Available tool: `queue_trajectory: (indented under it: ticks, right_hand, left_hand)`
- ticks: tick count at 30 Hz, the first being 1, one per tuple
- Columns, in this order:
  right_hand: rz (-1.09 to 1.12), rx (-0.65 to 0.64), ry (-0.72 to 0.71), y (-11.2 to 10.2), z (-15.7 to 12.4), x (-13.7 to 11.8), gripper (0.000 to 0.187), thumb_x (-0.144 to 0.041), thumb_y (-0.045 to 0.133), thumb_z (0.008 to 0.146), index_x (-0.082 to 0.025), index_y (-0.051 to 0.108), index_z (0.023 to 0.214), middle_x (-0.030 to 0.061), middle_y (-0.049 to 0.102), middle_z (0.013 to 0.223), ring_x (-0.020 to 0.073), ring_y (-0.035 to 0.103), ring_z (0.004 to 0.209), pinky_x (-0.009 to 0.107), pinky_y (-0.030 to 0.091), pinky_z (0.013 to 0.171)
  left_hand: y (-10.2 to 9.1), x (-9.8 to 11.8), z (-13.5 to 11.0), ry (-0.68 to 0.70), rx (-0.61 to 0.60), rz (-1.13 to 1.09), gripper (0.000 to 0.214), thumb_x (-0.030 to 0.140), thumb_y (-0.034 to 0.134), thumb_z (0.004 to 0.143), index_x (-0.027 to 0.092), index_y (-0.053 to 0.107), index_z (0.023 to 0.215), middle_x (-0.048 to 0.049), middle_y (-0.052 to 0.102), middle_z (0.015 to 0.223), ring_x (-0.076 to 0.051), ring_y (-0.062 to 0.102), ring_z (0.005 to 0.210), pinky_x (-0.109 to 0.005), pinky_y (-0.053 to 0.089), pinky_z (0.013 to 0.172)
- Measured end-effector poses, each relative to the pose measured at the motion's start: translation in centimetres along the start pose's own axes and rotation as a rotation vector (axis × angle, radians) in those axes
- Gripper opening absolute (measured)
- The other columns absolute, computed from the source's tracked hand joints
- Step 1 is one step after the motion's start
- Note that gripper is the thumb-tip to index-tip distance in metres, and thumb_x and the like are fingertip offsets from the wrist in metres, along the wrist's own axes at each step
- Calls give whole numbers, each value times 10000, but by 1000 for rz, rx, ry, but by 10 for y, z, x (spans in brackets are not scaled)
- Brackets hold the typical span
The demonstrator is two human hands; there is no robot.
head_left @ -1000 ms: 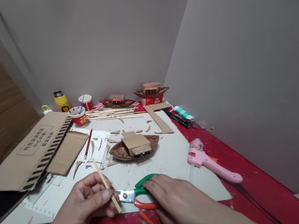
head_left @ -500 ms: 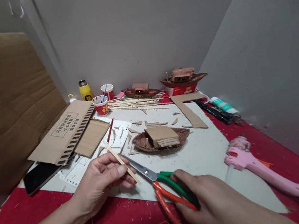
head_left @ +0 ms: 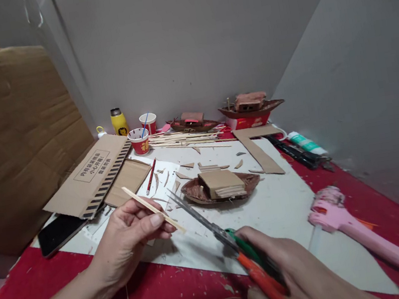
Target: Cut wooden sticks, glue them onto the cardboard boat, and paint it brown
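Observation:
Between thumb and fingers, my left hand [head_left: 136,227] pinches thin pale wooden sticks [head_left: 143,202], slanting down to the right. My right hand [head_left: 281,263] grips scissors [head_left: 216,230] with one green and one orange handle. Their blades look nearly closed, point up and left, and are apart from the sticks. Just beyond the blades sits a small brown model boat [head_left: 191,193] with a cardboard canopy [head_left: 223,181] and thin strips along the canopy's side. Cardboard scraps [head_left: 187,165] lie around it on the white sheet.
A pink glue gun [head_left: 364,234] lies at the right. Cardboard [head_left: 73,189] and a phone [head_left: 59,235] are at the left. Farther back are paper cups [head_left: 140,143], a yellow bottle [head_left: 118,123], wooden sticks [head_left: 186,139] and two finished-looking boats, one on a red box [head_left: 250,120].
The scissors have moved right, away from the sticks, and their handles have come closer together. My left hand still holds the sticks in nearly the same place. The view has shifted slightly.

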State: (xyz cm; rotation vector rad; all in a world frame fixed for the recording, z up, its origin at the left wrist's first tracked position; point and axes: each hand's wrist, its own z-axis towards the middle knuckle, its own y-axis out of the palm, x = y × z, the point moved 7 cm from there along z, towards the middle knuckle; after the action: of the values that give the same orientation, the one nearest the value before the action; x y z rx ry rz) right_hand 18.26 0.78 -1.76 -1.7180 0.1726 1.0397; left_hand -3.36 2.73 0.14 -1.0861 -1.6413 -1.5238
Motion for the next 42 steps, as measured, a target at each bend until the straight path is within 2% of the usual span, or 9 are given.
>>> queue_trajectory:
  ticks: [4, 9, 13, 17, 23, 27, 34, 38, 42]
  right_hand:
    - [-150, 62, -93, -2, -1, -10, 235, -234, 689, 725, -268, 473, 811, -38, 627, 634, 145, 532, 493, 246, 395, 452]
    - [-335, 220, -196, -9, -2, -17, 303, -380, 762, 708, -260, 525, 854, 32, 687, 733, 223, 656, 618, 301, 480, 512]
    - [-409, 307, -254, -14, -4, -17, 300, -431, 736, 725, -242, 563, 880, 83, 721, 808, 245, 687, 658, 335, 527, 569]
    - [-459, 317, -266, -13, -3, -16, 251, -435, 694, 771, -236, 555, 832, 75, 708, 774, 242, 672, 637, 334, 493, 545]
    - [-500, 312, -266, -14, -3, -15, 213, -372, 702, 770, -223, 562, 826, 50, 674, 732, 218, 625, 614, 313, 428, 539]
    - [-505, 310, -273, -15, -4, -16, 223, -395, 694, 774, -222, 557, 810, 40, 661, 721, 202, 607, 609, 304, 401, 541]
    - [-507, 320, -266, -17, -4, -15, 255, -426, 709, 776, -231, 545, 789, 27, 657, 703, 186, 595, 588, 296, 380, 536]
    - [-505, 325, -292, -18, -5, -16, 253, -382, 745, 757, -229, 545, 780, 19, 665, 693, 191, 612, 583, 297, 380, 531]
    - [-508, 336, -305, -20, -6, -16, 236, -360, 734, 766, -234, 536, 757, 8, 666, 667, 190, 623, 572, 295, 374, 526]
  left_hand:
    - [1, 4, -2, 23, 4, -1, 215, 193, 904, 677, 149, 743, 813, -13, 752, 687, -119, 715, 612, -182, 589, 604]
    - [1, 8, -4, 64, 35, 39, 241, 194, 922, 638, 149, 737, 787, -7, 741, 687, -104, 687, 601, -173, 573, 597]
    - [-3, 8, -4, 88, 76, 105, 239, 203, 924, 629, 152, 737, 769, 2, 726, 682, -115, 687, 604, -187, 578, 597]
    - [-5, 9, -5, 105, 93, 134, 265, 221, 941, 601, 161, 732, 752, 12, 730, 683, -119, 693, 593, -184, 569, 575]
    - [-4, 8, -6, 96, 82, 149, 245, 194, 923, 641, 176, 727, 787, 24, 735, 680, -86, 674, 582, -145, 547, 569]
    - [-1, 10, -4, 89, 96, 135, 273, 210, 935, 620, 173, 718, 781, 22, 736, 677, -93, 682, 567, -151, 552, 556]
    - [0, 16, -5, 130, 107, 138, 200, 215, 909, 671, 177, 749, 784, 13, 756, 706, -108, 715, 634, -152, 585, 604]
    - [0, 18, -6, 165, 88, 139, 197, 176, 899, 683, 205, 746, 804, 38, 757, 725, -100, 717, 649, -147, 589, 618]
    - [-1, 18, -7, 156, 91, 182, 203, 195, 902, 684, 195, 736, 800, 17, 766, 753, -114, 718, 669, -160, 589, 627]
